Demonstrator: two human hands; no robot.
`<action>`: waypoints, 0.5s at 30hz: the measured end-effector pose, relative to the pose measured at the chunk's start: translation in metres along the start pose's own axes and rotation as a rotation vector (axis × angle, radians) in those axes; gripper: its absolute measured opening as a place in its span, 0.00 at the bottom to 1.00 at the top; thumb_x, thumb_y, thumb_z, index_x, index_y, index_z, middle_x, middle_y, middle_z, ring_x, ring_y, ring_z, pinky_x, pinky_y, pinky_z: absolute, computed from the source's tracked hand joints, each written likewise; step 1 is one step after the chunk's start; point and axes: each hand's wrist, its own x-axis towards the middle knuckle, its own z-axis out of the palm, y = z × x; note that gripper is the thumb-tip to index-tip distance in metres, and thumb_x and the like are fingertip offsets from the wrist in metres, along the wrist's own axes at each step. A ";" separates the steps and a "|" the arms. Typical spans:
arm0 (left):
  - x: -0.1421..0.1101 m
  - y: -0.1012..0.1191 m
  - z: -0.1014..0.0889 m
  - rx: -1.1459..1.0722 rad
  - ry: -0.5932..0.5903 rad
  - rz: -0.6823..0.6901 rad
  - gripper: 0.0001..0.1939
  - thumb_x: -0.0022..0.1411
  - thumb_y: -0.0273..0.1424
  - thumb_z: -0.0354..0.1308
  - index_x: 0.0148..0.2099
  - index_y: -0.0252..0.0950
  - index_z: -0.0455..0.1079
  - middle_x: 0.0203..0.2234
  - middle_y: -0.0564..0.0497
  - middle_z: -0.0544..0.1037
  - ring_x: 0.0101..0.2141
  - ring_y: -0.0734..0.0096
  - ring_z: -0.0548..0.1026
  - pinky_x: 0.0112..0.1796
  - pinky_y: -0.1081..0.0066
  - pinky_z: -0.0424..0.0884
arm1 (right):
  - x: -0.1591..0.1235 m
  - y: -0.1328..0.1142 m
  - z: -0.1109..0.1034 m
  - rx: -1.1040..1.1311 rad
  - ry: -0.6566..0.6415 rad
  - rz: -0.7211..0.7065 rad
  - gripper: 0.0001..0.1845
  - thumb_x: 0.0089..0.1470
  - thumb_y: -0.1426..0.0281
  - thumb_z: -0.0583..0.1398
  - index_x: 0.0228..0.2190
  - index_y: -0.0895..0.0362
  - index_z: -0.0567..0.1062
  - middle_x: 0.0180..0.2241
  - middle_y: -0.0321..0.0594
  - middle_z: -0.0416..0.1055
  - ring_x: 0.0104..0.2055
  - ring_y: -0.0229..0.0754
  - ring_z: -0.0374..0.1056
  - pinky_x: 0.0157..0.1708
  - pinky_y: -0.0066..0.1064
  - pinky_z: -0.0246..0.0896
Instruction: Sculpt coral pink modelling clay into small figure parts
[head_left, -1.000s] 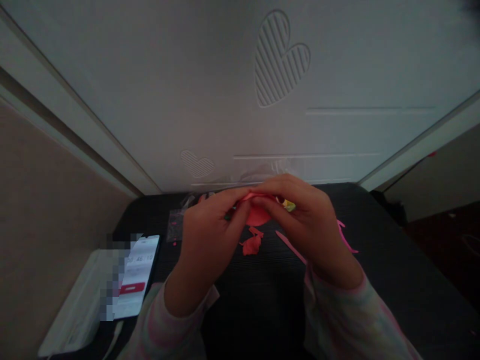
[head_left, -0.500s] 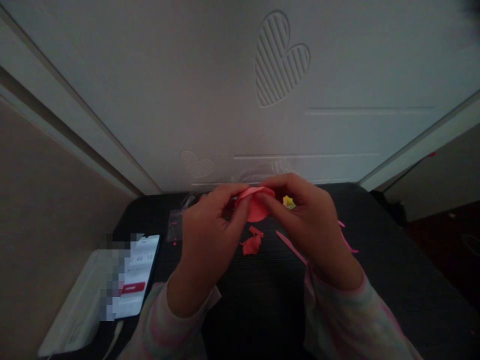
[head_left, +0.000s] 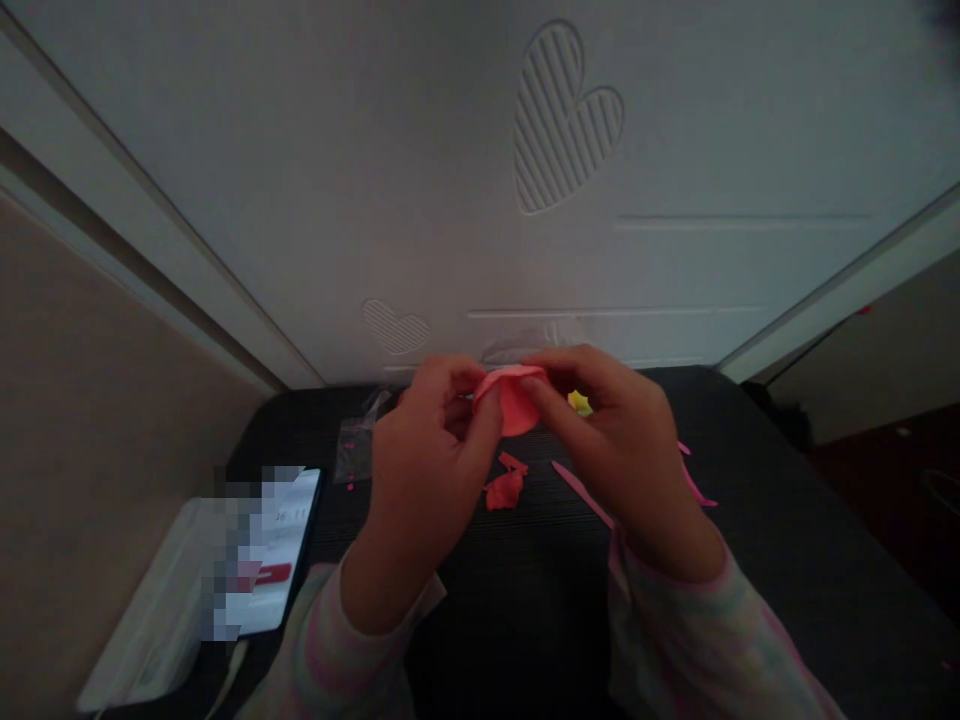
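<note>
A coral-pink piece of modelling clay (head_left: pixel 517 408), thin-rimmed and curved like a small cup, is held up above the dark table. On its left edge, my left hand (head_left: pixel 429 450) pinches it between thumb and fingers. My right hand (head_left: pixel 611 430) grips the opposite edge, thumb over the near side and fingers behind. Below it on the table lie torn reddish clay scraps (head_left: pixel 506 488). A pink plastic modelling knife (head_left: pixel 581 492) rests partly under my right wrist. Just past my right fingers sits a small yellow star-edged thing (head_left: pixel 579 402).
On the left a lit phone (head_left: pixel 281 560) lies beside a whitish case (head_left: pixel 154 610) and a cable (head_left: pixel 229 675). A clear plastic bag (head_left: pixel 354 448) is behind my left hand. Another pink tool (head_left: pixel 697 482) lies right. A white panel with hearts (head_left: pixel 566 120) rises behind the dark table (head_left: pixel 772 520).
The clay has tilted and risen slightly between my hands, so more of its hollow shows. My left fingers have shifted a little on its rim.
</note>
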 end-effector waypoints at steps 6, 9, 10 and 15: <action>0.001 0.006 -0.002 0.227 -0.072 0.074 0.07 0.55 0.30 0.55 0.39 0.40 0.68 0.20 0.58 0.77 0.22 0.75 0.75 0.26 0.76 0.67 | -0.001 -0.001 -0.001 -0.104 0.033 -0.048 0.04 0.48 0.74 0.60 0.24 0.57 0.70 0.22 0.32 0.69 0.25 0.33 0.64 0.25 0.25 0.57; 0.001 0.006 -0.003 0.260 -0.060 0.090 0.05 0.56 0.30 0.55 0.36 0.40 0.70 0.21 0.57 0.77 0.23 0.75 0.75 0.27 0.75 0.66 | -0.001 -0.001 0.000 -0.019 0.047 0.020 0.05 0.47 0.73 0.61 0.28 0.56 0.68 0.25 0.32 0.69 0.26 0.33 0.65 0.25 0.25 0.59; 0.001 0.005 -0.003 0.257 -0.050 0.087 0.04 0.56 0.30 0.55 0.35 0.39 0.70 0.21 0.57 0.77 0.23 0.75 0.75 0.27 0.75 0.66 | -0.001 -0.001 0.000 0.033 0.035 0.048 0.07 0.47 0.72 0.61 0.31 0.56 0.68 0.27 0.33 0.70 0.27 0.34 0.66 0.26 0.26 0.60; 0.002 0.005 -0.002 0.258 -0.023 0.078 0.03 0.56 0.31 0.55 0.32 0.37 0.68 0.20 0.57 0.76 0.22 0.75 0.74 0.27 0.75 0.66 | 0.000 -0.003 0.000 0.001 -0.058 0.043 0.04 0.50 0.73 0.59 0.31 0.56 0.72 0.26 0.33 0.72 0.27 0.33 0.67 0.26 0.25 0.59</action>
